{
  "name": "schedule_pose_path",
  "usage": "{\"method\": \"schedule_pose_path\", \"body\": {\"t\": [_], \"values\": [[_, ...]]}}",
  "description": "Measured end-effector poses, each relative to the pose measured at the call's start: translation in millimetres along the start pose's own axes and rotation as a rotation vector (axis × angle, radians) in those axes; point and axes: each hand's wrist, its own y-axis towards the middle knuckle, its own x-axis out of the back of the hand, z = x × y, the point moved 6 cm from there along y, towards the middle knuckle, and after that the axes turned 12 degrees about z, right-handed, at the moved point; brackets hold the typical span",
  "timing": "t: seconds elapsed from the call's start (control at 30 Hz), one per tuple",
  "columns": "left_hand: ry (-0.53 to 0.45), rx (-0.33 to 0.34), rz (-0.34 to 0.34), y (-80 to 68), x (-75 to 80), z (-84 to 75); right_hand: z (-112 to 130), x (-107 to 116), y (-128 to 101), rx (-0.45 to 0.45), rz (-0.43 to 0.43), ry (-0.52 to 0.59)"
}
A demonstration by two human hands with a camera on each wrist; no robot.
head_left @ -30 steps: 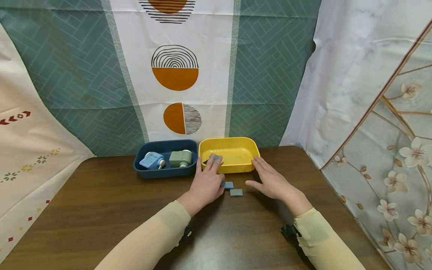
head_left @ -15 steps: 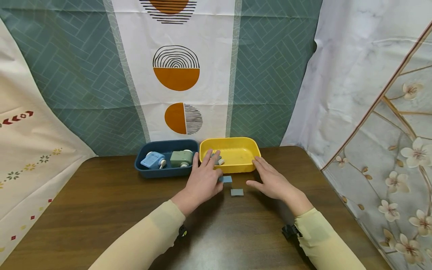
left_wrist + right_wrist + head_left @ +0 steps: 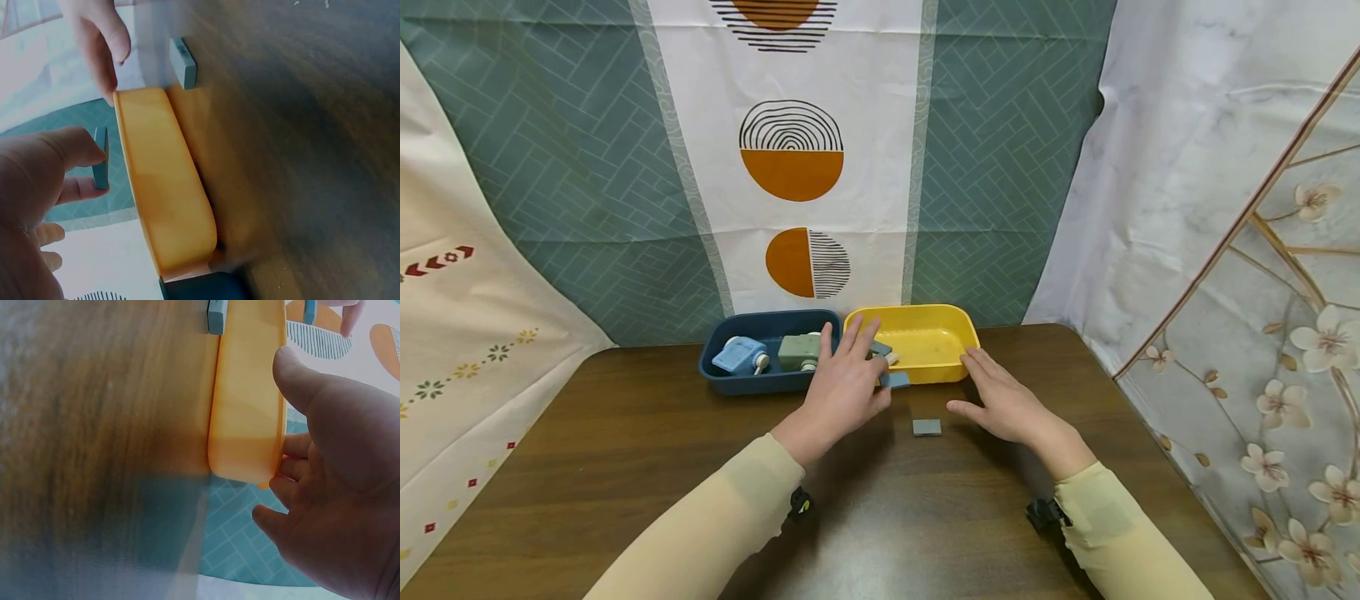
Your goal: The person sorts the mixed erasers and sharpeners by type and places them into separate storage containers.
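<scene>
My left hand pinches a flat blue rectangular block between thumb and finger, over the front wall of a yellow bin. In the left wrist view that block is seen nearly edge-on, above the rim. My right hand has its fingers extended, fingertips at the bin's front right corner. The right wrist view shows its thumb by the rim. Inside the bin's left side lie a blue-grey block and a whitish piece, partly hidden by my left hand. One grey block lies on the table.
A dark blue bin stands left of the yellow one, holding a light blue bottle-like container and a green one. Both bins sit at the back edge of the brown table, before a patterned cloth.
My left hand has lifted the blue block from the table, up and forward to the yellow bin's front wall. A whitish piece in the bin has come into view. My right hand stays put.
</scene>
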Motion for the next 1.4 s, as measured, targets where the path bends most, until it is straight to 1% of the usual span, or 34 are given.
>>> {"method": "schedule_pose_path", "body": {"t": [0.33, 0.53, 0.87, 1.07, 1.4], "values": [[0.041, 0.022, -0.025, 6.9, 8.4, 7.9, -1.6, -0.7, 0.5, -0.010, 0.015, 0.011], [0.005, 0.038, -0.034, 12.9, 13.7, 14.7, -2.8, -1.4, 0.4, -0.020, 0.028, 0.013], [0.009, 0.078, -0.026, 25.2, 20.4, 24.3, -3.5, -1.2, 1.3, -0.012, 0.021, 0.007], [-0.028, 0.105, -0.017, 32.9, 20.6, 31.9, -3.8, -1.0, 1.7, -0.009, 0.020, 0.006], [-0.043, 0.159, 0.011, 44.0, 20.4, 39.0, -2.0, -0.3, 1.0, -0.005, 0.016, 0.008]]}}
